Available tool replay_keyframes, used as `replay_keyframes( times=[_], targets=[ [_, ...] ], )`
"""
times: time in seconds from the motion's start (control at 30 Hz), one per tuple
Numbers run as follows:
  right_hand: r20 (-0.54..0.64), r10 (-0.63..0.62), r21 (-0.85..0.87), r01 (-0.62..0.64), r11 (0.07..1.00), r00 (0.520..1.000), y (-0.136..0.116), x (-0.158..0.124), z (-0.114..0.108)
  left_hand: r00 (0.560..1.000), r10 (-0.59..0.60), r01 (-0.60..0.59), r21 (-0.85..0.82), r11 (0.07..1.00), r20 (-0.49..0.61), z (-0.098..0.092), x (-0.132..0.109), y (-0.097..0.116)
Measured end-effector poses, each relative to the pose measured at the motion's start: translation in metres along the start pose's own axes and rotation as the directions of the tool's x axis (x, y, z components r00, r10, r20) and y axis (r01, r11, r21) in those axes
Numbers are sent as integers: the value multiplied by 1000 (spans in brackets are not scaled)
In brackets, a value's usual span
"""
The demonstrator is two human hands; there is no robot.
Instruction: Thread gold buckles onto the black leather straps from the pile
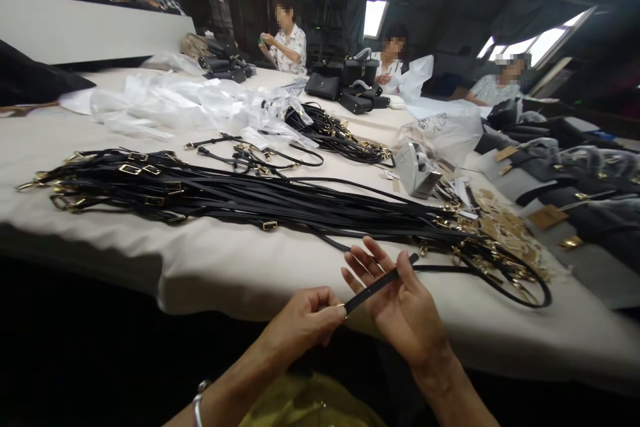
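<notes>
My left hand (pixel 315 313) is closed in a pinch on a narrow black leather strap (pixel 373 290), with a bit of gold metal at the fingertips. My right hand (pixel 407 310) is open, palm up, fingers stretched and spread. The strap runs across its fingers, and its tip shows past the thumb. Just beyond the hands lies a long pile of black straps (pixel 280 203) with gold buckles and clasps. One strap loops out at the right end of the pile, near the table edge.
Clear plastic wrapping (pixel 170 103) and a second strap bundle (pixel 335 133) lie behind the pile. A white-and-metal object (pixel 415 170) stands beside brown tags (pixel 505 223). Dark bags (pixel 580 187) line the right side. Black handbags (pixel 357 73) and several people are farther back.
</notes>
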State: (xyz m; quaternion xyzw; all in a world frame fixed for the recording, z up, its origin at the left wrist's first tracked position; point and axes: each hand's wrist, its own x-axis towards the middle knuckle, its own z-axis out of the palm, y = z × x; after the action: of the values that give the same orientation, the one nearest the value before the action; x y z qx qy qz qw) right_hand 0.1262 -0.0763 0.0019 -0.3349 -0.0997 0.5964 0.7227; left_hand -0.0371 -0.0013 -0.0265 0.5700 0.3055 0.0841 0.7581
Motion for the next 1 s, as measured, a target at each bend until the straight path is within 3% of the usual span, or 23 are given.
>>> replay_keyframes(
  times=[0.17,0.37,0.57,0.8,0.93,1.0],
  targets=[
    [-43,28,-212,-36,977,999,7,-13,-21,998,13,-10,62,998,-56,-4,-1,2],
    [-187,100,-440,-174,881,977,15,-19,-17,996,38,-27,142,990,-77,1,-3,1],
    [-205,26,-494,-126,860,978,21,-22,-12,990,119,-114,69,991,-72,1,-7,1],
    [-172,-67,-644,-61,763,983,23,-30,-12,973,184,-172,99,980,-137,3,-12,-4],
    [-161,-122,-745,-40,666,979,23,-33,-9,970,206,-191,120,974,-129,4,-14,-2],
    [-127,-180,-818,-1,575,975,25,-34,-8,968,218,-201,139,970,-125,5,-15,-1]
  ],
)
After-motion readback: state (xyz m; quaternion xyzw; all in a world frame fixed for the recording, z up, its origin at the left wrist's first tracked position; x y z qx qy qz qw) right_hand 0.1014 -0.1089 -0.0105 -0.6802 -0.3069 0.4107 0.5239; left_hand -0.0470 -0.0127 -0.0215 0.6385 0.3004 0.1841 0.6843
